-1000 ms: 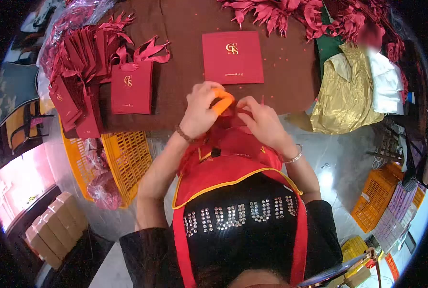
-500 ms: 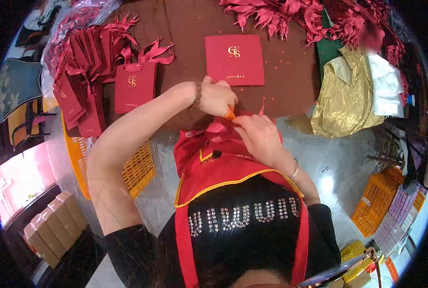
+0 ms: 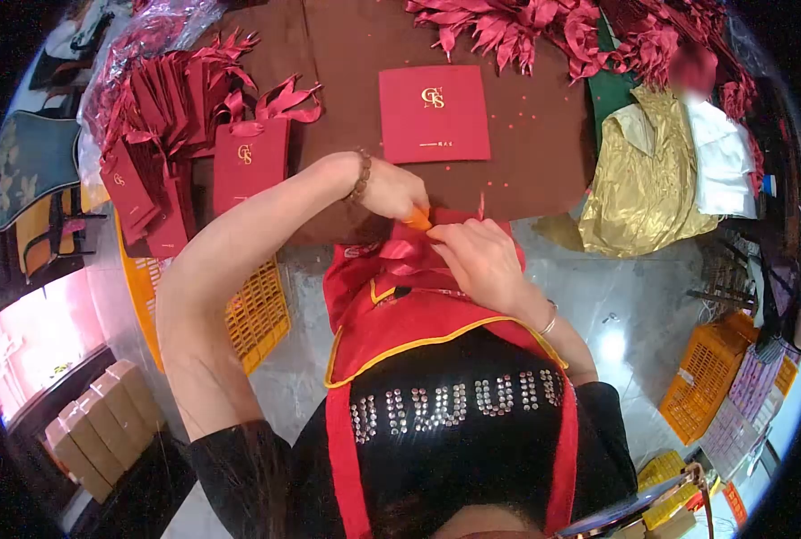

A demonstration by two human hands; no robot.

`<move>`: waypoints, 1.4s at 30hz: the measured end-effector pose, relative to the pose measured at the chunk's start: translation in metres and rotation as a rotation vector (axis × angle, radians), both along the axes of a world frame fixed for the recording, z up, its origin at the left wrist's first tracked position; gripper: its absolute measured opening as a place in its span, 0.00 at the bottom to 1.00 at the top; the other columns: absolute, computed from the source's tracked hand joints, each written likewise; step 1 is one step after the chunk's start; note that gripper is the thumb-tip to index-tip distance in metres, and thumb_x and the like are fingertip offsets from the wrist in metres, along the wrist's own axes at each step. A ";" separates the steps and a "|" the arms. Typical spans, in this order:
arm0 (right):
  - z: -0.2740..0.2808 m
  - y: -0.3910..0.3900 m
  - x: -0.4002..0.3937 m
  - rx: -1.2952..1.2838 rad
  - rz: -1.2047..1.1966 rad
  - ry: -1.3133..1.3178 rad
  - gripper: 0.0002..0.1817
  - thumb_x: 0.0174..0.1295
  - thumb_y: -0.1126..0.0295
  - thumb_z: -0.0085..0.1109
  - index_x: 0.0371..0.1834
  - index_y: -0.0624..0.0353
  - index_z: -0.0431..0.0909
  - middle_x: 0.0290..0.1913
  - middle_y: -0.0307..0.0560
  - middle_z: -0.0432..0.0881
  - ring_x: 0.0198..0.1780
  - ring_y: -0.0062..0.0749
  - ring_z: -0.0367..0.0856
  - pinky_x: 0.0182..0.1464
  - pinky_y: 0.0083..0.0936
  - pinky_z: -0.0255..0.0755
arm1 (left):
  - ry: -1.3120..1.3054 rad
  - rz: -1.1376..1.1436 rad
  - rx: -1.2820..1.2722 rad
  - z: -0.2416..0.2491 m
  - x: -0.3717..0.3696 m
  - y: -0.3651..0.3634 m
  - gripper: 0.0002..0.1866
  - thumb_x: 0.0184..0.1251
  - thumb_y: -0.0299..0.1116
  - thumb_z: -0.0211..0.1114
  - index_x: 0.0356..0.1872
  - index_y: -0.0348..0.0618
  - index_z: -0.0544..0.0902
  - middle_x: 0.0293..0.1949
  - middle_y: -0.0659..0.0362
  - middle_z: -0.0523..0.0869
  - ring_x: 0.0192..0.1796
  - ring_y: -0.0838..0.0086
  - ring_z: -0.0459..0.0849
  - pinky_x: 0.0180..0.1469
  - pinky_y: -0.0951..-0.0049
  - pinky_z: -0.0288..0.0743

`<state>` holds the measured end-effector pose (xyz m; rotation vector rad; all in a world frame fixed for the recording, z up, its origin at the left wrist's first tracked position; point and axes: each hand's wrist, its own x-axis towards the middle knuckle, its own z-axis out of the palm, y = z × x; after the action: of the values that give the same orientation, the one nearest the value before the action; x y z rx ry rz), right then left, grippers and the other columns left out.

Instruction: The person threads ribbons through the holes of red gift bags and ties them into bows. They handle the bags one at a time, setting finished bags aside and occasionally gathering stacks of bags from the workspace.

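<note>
Near the front edge of the table, my left hand, a beaded bracelet at its wrist, is closed on a small orange piece. My right hand meets it from the other side, fingers bent in a pinch whose contents I cannot tell. A loop of red ribbon shows below the hands, over the red apron with yellow trim. A thin red end sticks up beyond my right hand. Just past the hands, a square red paper bag with gold lettering lies flat.
Red bags with ribbon handles are piled at the left, beside another lettered bag. Red ribbons heap along the far right. Gold wrapping hangs at the right edge. An orange crate stands below the table at left.
My left hand has drawn slightly back toward my body and away from the flat red bag, with the orange piece. My right hand has shifted slightly left.
</note>
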<state>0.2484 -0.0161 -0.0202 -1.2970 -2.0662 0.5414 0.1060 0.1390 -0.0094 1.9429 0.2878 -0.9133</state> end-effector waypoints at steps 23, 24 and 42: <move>0.000 0.005 0.006 -0.148 0.010 0.033 0.08 0.55 0.72 0.57 0.38 0.56 0.76 0.28 0.45 0.77 0.31 0.39 0.75 0.35 0.33 0.66 | -0.514 0.294 0.172 -0.025 -0.017 -0.019 0.09 0.57 0.37 0.63 0.27 0.43 0.79 0.52 0.56 0.77 0.53 0.61 0.73 0.54 0.62 0.65; 0.002 0.005 0.006 -0.148 0.009 0.031 0.08 0.55 0.72 0.57 0.38 0.56 0.76 0.28 0.45 0.77 0.31 0.39 0.75 0.35 0.33 0.66 | -0.567 0.357 0.194 -0.026 -0.018 -0.020 0.07 0.58 0.36 0.62 0.28 0.44 0.80 0.52 0.57 0.77 0.52 0.63 0.74 0.53 0.64 0.66; -0.048 -0.039 0.028 -0.818 -0.408 1.040 0.26 0.62 0.76 0.50 0.62 0.61 0.54 0.61 0.43 0.61 0.61 0.27 0.61 0.65 0.28 0.54 | -0.276 1.006 -0.517 -0.012 -0.008 -0.026 0.10 0.65 0.34 0.56 0.38 0.38 0.78 0.27 0.60 0.82 0.21 0.84 0.71 0.25 0.84 0.64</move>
<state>0.2762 -0.0554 -0.0684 -1.3390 -0.6910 1.5445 0.0983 0.1134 -0.0212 1.1684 0.6974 -0.0294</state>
